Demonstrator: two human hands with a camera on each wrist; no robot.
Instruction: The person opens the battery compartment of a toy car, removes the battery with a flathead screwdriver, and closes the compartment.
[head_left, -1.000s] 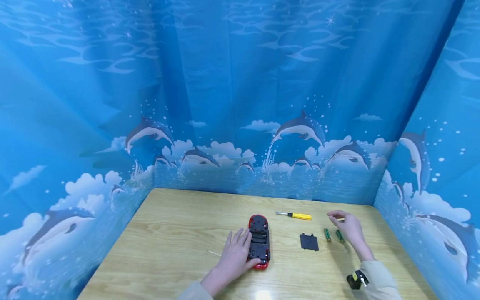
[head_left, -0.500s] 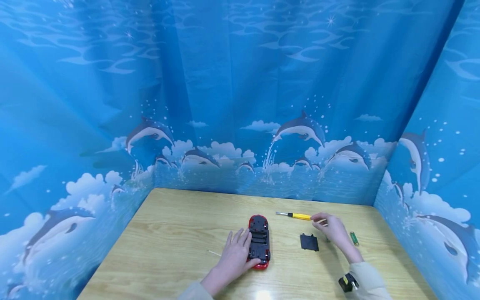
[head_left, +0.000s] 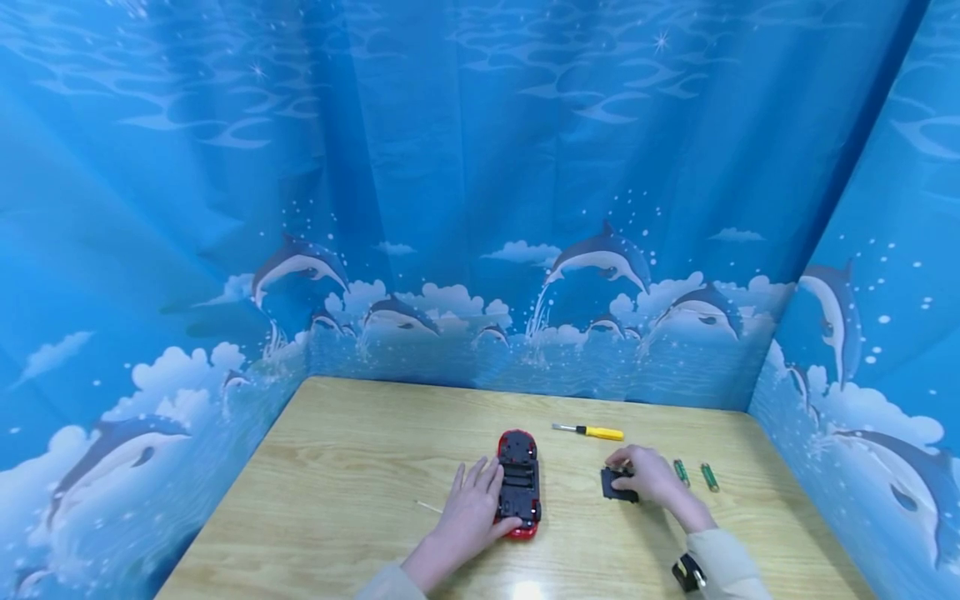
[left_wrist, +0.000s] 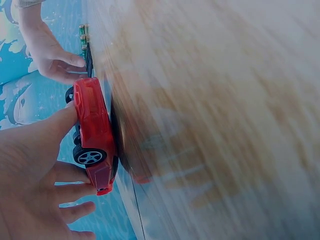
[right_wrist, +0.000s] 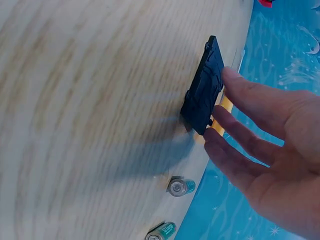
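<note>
A red toy car (head_left: pixel 517 450) lies upside down on the table, its black underside and uncovered battery compartment facing up. My left hand (head_left: pixel 467 510) rests along the car's left side with fingers spread and straight, the thumb reaching over one end. In the left wrist view the car (left_wrist: pixel 95 117) shows its red side and a wheel. Over to the right, my right hand (head_left: pixel 651 477) pinches the black battery cover (head_left: pixel 611 487) between thumb and fingers. The cover (right_wrist: pixel 204 90) stands tilted in the right wrist view, with its small tabs visible.
Two green batteries (head_left: pixel 681 472) lie right of the right hand. A yellow-handled screwdriver (head_left: pixel 602 433) lies beyond the cover. A thin pale stick (head_left: pixel 429 506) pokes out left of the left hand. Dolphin-print curtains (head_left: pixel 450 208) enclose the table (head_left: pixel 345 467).
My right hand has shifted left from the batteries to the battery cover and taken hold of it. The two batteries lie farther right than before. My left hand stays on the car.
</note>
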